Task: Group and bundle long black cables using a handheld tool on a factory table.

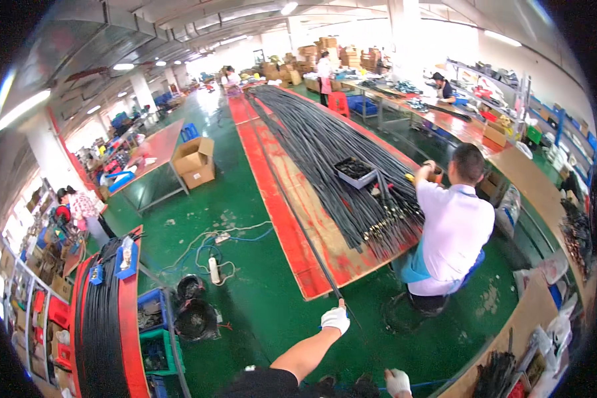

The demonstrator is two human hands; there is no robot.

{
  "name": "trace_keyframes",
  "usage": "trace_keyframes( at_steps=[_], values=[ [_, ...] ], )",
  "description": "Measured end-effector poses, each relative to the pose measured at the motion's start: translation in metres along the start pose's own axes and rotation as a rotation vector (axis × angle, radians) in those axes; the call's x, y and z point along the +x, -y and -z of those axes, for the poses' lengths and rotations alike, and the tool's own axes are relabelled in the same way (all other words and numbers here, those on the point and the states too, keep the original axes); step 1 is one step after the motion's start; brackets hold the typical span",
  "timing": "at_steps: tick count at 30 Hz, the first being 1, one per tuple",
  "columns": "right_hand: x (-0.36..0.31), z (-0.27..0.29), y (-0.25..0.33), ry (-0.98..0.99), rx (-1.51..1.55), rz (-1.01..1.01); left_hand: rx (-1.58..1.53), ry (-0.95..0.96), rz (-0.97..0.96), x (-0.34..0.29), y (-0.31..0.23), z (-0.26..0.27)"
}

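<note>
gloved left hand [335, 320] is closed around a thin black cable [298, 225], arm stretched forward over the green floor [245, 278]. the cable runs from that grip up along the near edge of the long red-edged worktable [272, 199] and away toward the far end of the hall. the right hand [398, 382], also in a white glove, sits low at the bottom edge of the view; whether it grips anything i cannot tell, though a blue line passes close by it.

judging from how things lie, much of the cable work looks done: a thick bundle of black cables [325, 139] already stretches down the table, their ends fanned out near a seated person in a white shirt [452, 232], while this single cable lies apart from the bundle, held taut in the hand. a large red cable reel [106, 325] at the lower left is well loaded with black cable, so plenty appears left.

an open brown cardboard box [195, 162] stands on the floor left of the table. more brown cartons [325, 56] are stacked at the far end of the hall. a grey tray [355, 172] of dark parts rests on the bundle. blue crates [152, 325] sit beside the reel.
</note>
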State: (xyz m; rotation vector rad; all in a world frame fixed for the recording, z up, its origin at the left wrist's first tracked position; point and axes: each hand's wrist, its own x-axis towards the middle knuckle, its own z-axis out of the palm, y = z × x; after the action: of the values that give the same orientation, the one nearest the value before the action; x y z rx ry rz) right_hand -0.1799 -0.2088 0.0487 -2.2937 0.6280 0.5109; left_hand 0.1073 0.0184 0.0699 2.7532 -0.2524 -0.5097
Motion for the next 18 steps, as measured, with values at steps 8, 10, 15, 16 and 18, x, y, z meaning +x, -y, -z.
trace_keyframes(
  at_steps=[8, 10, 15, 16, 18],
  values=[
    [0.156, 0.009, 0.189, 0.238, 0.323, 0.066, 0.049, -0.115, 0.048, 0.042, 0.007, 0.032],
    [0.140, 0.022, 0.178, 0.385, 0.410, -0.046, 0.089, -0.041, 0.096, 0.047, 0.004, 0.042],
    [0.052, 0.082, 0.068, 0.521, 0.468, 0.005, 0.053, -0.056, 0.137, 0.050, -0.002, 0.017],
    [0.047, 0.078, 0.033, 0.477, 0.569, 0.018, 0.054, -0.064, 0.143, 0.053, -0.009, 0.015],
    [0.048, 0.084, 0.017, 0.364, 0.703, -0.130, 0.041, -0.056, 0.151, 0.055, -0.019, 0.012]
  ],
)
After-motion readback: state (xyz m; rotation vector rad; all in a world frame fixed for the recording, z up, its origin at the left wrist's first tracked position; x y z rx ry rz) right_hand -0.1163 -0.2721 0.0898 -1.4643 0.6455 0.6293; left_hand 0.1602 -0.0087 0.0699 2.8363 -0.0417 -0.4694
